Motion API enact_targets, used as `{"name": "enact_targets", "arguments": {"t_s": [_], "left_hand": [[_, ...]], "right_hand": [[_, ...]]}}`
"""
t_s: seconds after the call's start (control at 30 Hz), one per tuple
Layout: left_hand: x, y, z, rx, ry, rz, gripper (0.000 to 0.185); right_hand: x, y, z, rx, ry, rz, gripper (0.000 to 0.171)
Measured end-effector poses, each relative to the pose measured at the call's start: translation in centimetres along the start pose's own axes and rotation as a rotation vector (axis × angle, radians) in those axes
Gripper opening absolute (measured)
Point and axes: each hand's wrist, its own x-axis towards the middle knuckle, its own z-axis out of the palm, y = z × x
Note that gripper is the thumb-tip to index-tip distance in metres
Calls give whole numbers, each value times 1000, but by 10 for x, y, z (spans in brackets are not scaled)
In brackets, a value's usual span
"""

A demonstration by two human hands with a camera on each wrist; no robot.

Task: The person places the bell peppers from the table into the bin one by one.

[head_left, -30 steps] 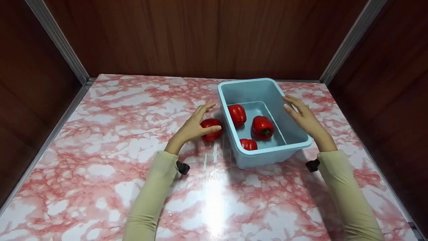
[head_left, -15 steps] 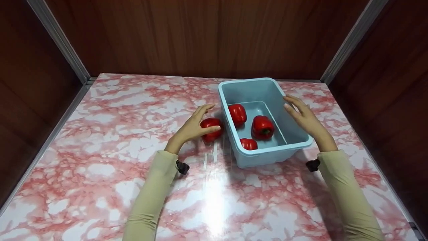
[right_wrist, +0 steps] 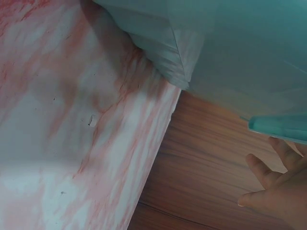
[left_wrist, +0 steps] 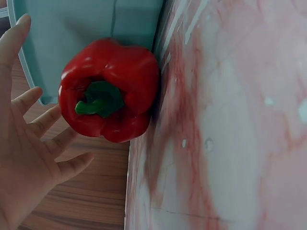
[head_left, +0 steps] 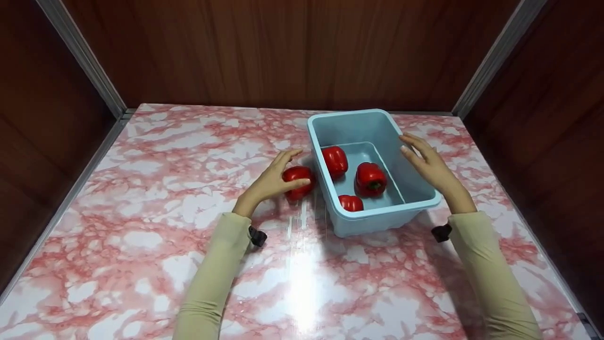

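A red bell pepper stands on the table just left of a light blue plastic bin. My left hand is spread around the pepper's near left side, thumb overlapping it in the head view. In the left wrist view the green stem of that bell pepper faces the camera, and the fingers of the left hand are spread apart from each other. At the bin's right rim is my right hand, fingers loosely extended and fingertips right at the edge. Its palm holds nothing.
Inside the bin lie three more red bell peppers, one at the left wall, one in the middle and one at the near corner. Dark wood panels enclose the marbled pink table at the back and sides.
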Motion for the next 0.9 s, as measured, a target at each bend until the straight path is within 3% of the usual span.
{"name": "enact_targets", "arguments": {"t_s": [0.17,0.43,0.7,0.9], "left_hand": [[1,-2,1,-6,1,15,78],[1,-5,2,-36,-12,2,81],[1,-7,4,-61,-33,-4,84],[1,-8,5,-27,-39,-13,84]], "right_hand": [[-7,-19,0,9,-10,9,49],[-6,-17,0,13,-8,-4,48],[5,16,0,-6,3,12,49],[7,25,1,3,15,20,51]]}}
